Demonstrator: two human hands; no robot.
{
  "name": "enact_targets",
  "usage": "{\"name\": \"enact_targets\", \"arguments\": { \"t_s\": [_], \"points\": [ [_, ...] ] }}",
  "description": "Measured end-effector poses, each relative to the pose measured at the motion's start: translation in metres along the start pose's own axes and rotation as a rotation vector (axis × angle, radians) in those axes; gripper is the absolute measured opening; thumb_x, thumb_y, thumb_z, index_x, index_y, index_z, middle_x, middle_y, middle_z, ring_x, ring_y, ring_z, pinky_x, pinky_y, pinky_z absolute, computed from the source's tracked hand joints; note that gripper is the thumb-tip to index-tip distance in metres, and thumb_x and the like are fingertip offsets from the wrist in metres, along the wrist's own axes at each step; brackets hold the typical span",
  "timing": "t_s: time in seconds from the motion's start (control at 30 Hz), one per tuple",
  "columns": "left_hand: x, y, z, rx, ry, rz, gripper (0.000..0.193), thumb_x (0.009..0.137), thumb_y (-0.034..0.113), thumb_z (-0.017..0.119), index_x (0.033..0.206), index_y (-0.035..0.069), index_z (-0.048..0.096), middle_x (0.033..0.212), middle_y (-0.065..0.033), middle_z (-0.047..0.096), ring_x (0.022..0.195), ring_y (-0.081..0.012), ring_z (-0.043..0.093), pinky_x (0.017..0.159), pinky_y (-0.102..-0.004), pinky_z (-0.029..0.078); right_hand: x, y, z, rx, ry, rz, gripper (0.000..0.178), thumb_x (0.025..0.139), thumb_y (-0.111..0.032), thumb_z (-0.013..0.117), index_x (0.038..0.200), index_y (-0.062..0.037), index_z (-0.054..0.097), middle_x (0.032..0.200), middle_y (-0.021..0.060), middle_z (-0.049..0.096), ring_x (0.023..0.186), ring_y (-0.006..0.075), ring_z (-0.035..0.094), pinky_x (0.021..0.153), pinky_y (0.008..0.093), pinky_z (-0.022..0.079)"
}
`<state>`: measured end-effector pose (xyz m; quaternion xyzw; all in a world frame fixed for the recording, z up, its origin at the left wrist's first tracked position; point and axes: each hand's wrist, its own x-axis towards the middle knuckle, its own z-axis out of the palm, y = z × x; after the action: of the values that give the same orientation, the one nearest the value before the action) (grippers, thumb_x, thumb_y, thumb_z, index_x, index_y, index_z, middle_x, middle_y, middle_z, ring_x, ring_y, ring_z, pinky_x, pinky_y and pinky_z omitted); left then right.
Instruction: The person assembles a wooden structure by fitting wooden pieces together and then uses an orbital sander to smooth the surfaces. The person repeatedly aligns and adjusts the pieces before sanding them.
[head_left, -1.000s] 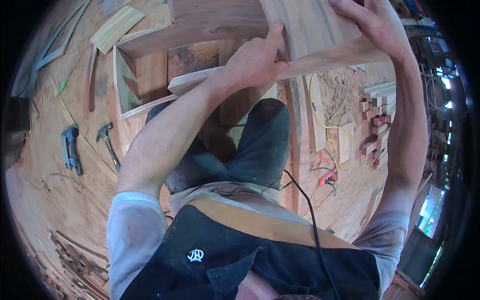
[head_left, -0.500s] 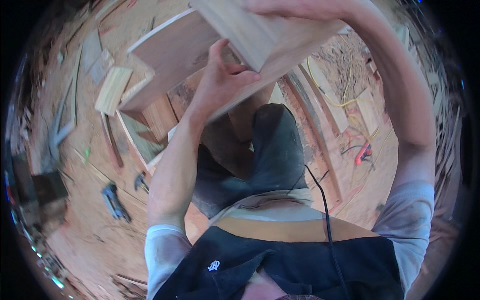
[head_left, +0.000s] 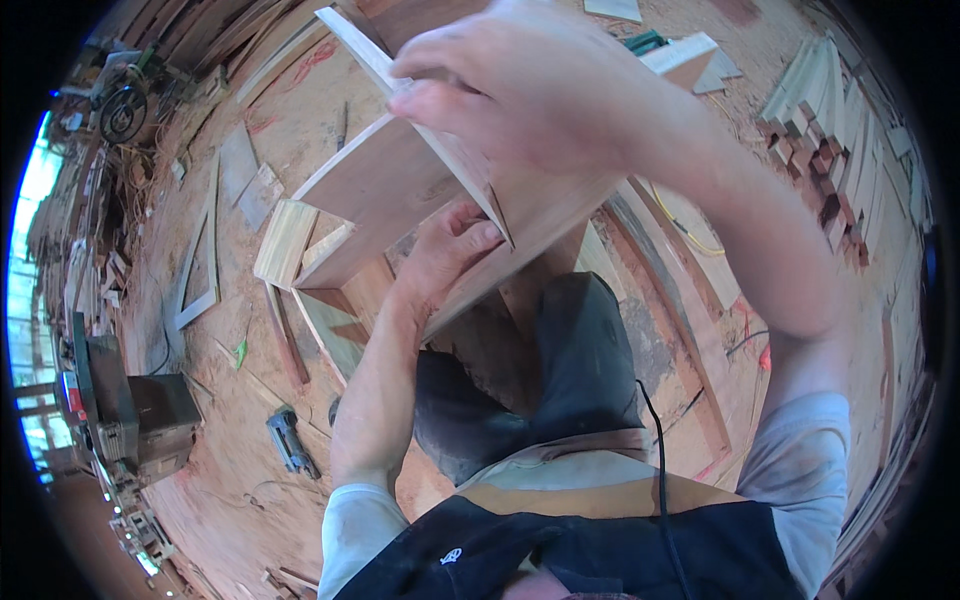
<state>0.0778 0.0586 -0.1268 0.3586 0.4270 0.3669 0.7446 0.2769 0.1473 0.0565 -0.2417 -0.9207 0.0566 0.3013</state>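
A box-like wooden frame [head_left: 380, 185] stands tilted in front of my knees, with an open compartment at its left end. A flat wooden board [head_left: 450, 150] sets crosswise between its long sides, its narrow edge turned up toward me. My right hand [head_left: 530, 85] reaches over the frame, fingers and thumb closed on the far part of that board's edge. Inside the frame, my left hand [head_left: 445, 255] curls at the board's near end, thumb beside its lower corner. Some left fingertips are hidden behind the wood.
A blue-grey power tool [head_left: 292, 442] lies on the dusty floor at left. Long timbers [head_left: 670, 300] lie right of my legs, with a yellow cord [head_left: 685, 232] across them. Stacked wood strips [head_left: 830, 150] fill the far right. A dark machine [head_left: 130, 410] stands at left.
The board has turned from showing its broad face to nearly edge-on and sits lower across the frame. My right hand has come down into fuller view. The whole view has shifted.
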Motion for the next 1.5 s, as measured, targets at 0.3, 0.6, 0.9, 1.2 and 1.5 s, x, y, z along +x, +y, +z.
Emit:
{"name": "enact_targets", "arguments": {
  "t_s": [0.3, 0.6, 0.9, 1.2, 1.5],
  "points": [
    [0.000, 0.009, 0.005, 0.002, -0.094, 0.106, 0.059, 0.099, 0.023, 0.080, 0.148, -0.001, 0.056, 0.131, -0.0058, 0.068, 0.121, -0.0136, 0.064, 0.109, -0.0316, 0.051, -0.057, -0.012, 0.017, -0.245, 0.336, -0.118, 0.062, 0.070, -0.061, 0.090, 0.099, -0.0099, 0.070, 0.087, 0.0051, 0.066, 0.081, 0.0281, 0.067, 0.078, 0.0434, 0.052],
    [0.005, 0.005, 0.005, -0.211, -0.116, 0.016, 0.061, 0.100, 0.028, 0.081, 0.149, -0.001, 0.057, 0.134, -0.0041, 0.067, 0.121, -0.0132, 0.063, 0.108, -0.0312, 0.050, -0.055, -0.014, 0.018, -0.227, 0.338, -0.157, 0.058, 0.074, -0.058, 0.089, 0.100, -0.0095, 0.070, 0.088, 0.0049, 0.066, 0.079, 0.0283, 0.064, 0.079, 0.0427, 0.050],
    [0.014, -0.005, -0.004, -0.155, -0.143, 0.025, 0.062, 0.097, 0.026, 0.083, 0.148, 0.001, 0.058, 0.130, 0.0007, 0.067, 0.117, -0.0095, 0.060, 0.106, -0.0292, 0.049, -0.056, -0.020, 0.022, -0.254, 0.338, -0.110, 0.040, 0.078, -0.033, 0.088, 0.102, -0.0069, 0.069, 0.092, 0.0075, 0.070, 0.082, 0.0298, 0.067, 0.083, 0.0429, 0.052],
    [0.022, -0.019, -0.011, -0.163, -0.176, 0.009, 0.060, 0.094, 0.020, 0.086, 0.145, 0.002, 0.061, 0.128, -0.0001, 0.070, 0.115, -0.0105, 0.064, 0.103, -0.0289, 0.052, -0.056, -0.034, 0.016, -0.295, 0.234, -0.076, 0.053, 0.079, -0.019, 0.081, 0.126, 0.0025, 0.070, 0.098, 0.0131, 0.074, 0.091, 0.0308, 0.073, 0.088, 0.0424, 0.057],
    [0.026, -0.020, -0.015, -0.174, -0.209, -0.052, 0.055, 0.091, 0.018, 0.089, 0.138, 0.004, 0.065, 0.120, -0.0010, 0.073, 0.106, -0.0114, 0.069, 0.096, -0.0288, 0.057, -0.057, -0.032, 0.017, -0.238, 0.200, -0.200, 0.060, 0.072, -0.014, 0.080, 0.127, 0.0069, 0.067, 0.085, 0.0109, 0.070, 0.078, 0.0271, 0.071, 0.072, 0.0379, 0.057]
  ]
}}
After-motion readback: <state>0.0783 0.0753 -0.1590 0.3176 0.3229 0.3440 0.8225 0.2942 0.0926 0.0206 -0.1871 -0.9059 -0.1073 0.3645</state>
